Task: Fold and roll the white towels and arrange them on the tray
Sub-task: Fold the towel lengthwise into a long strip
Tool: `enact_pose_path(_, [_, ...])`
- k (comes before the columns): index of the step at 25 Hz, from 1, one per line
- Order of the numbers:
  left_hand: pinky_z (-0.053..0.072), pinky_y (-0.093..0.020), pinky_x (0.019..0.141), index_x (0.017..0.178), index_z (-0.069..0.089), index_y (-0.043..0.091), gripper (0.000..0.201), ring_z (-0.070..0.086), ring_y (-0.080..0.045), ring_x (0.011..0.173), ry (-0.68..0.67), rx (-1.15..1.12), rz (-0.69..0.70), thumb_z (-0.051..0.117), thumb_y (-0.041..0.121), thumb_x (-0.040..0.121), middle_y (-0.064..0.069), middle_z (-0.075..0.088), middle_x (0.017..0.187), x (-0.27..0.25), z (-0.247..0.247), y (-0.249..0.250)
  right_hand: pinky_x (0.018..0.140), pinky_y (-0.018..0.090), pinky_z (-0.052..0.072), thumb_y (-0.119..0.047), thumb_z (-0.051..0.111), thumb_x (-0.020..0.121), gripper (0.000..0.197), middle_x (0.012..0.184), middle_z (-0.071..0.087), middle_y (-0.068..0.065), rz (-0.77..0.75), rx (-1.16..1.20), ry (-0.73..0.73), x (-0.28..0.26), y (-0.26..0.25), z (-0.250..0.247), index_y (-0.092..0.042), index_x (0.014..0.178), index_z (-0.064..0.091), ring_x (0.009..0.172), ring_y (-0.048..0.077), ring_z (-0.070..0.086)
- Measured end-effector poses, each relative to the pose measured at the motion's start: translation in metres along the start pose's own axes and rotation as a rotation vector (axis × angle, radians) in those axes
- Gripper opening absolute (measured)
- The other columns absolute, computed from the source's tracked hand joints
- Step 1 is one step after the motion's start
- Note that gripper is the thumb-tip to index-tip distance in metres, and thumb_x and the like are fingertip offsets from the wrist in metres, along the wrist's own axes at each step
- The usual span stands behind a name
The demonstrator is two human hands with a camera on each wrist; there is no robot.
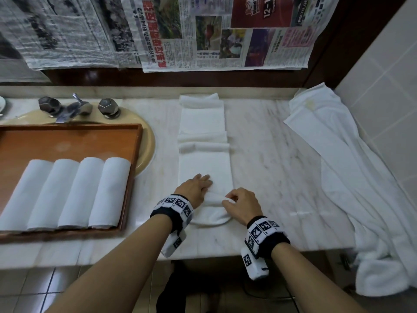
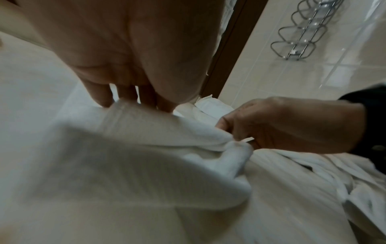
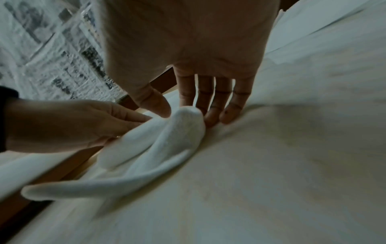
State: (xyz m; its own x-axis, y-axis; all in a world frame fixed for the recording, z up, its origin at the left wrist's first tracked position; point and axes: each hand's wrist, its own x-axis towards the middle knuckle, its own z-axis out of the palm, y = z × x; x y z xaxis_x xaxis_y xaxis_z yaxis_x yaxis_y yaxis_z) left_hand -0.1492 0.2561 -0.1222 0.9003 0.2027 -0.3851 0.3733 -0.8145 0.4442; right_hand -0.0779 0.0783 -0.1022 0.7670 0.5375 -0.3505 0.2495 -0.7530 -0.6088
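Note:
A long white towel (image 1: pixel 204 168), folded into a narrow strip, lies lengthwise on the marble counter (image 1: pixel 266 159). Its near end is lifted into a small curl (image 3: pixel 179 132). My left hand (image 1: pixel 200 184) lies with straight fingers on the strip just behind that curl. My right hand (image 1: pixel 232 198) pinches the curl's right end between thumb and fingers; the pinch also shows in the left wrist view (image 2: pixel 240 140). To the left, a wooden tray (image 1: pixel 67 141) holds several rolled white towels (image 1: pixel 67 193) side by side.
The tray lies over a beige sink basin (image 1: pixel 147 141), in front of the faucet (image 1: pixel 67 109). A heap of white linen (image 1: pixel 338 166) covers the counter's right end and hangs over the front edge. Newspaper sheets (image 1: pixel 158 30) hang behind. Tiled wall (image 1: pixel 383 64) at right.

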Motion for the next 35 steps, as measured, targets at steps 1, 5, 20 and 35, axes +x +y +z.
enact_pose_path(1, [0.027, -0.039, 0.114, 0.144, 0.043, 0.027, 0.042, 0.027, -0.021, 0.144, -0.003, -0.014, -0.005, 0.033, 0.022, 0.104, 0.008, 0.025, 0.159, 0.000, 0.001, -0.002, 0.073, 0.022, 0.048, -0.026, 0.067, 0.077, 0.011, 0.082, 0.062, -0.010, -0.005, 0.066, -0.008, -0.006, 0.004, 0.000, -0.022, 0.087, 0.070, 0.080, 0.011, 0.060])
enact_pose_path(5, [0.023, -0.034, 0.116, 0.141, 0.048, 0.029, 0.039, 0.027, -0.019, 0.145, 0.061, -0.123, -0.026, 0.036, 0.025, 0.104, 0.009, 0.029, 0.157, 0.000, 0.006, -0.008, 0.062, 0.011, 0.047, -0.006, 0.073, 0.070, 0.016, 0.076, 0.066, -0.001, -0.061, 0.326, 0.040, -0.026, 0.014, -0.004, -0.017, 0.081, 0.069, 0.064, 0.003, 0.056])
enact_pose_path(20, [0.057, -0.030, 0.073, 0.070, 0.068, 0.024, 0.012, 0.068, -0.023, 0.074, 0.362, -0.503, -0.626, 0.068, 0.012, 0.072, -0.003, 0.072, 0.076, -0.089, 0.019, -0.031, 0.081, 0.030, 0.037, -0.028, 0.072, 0.078, 0.018, 0.096, 0.049, -0.011, -0.274, -0.093, 0.019, -0.039, 0.006, 0.034, -0.025, 0.095, 0.067, 0.096, 0.010, 0.044])
enact_pose_path(35, [0.053, -0.033, 0.086, 0.102, 0.073, 0.015, 0.030, 0.064, -0.028, 0.100, 0.427, -0.401, -0.641, 0.060, -0.001, 0.081, -0.008, 0.068, 0.109, -0.088, 0.005, -0.033, 0.085, 0.030, 0.025, -0.015, 0.054, 0.085, 0.030, 0.097, 0.055, -0.019, -0.392, -0.187, -0.065, -0.054, 0.000, 0.036, -0.035, 0.094, 0.075, 0.105, 0.008, 0.048])
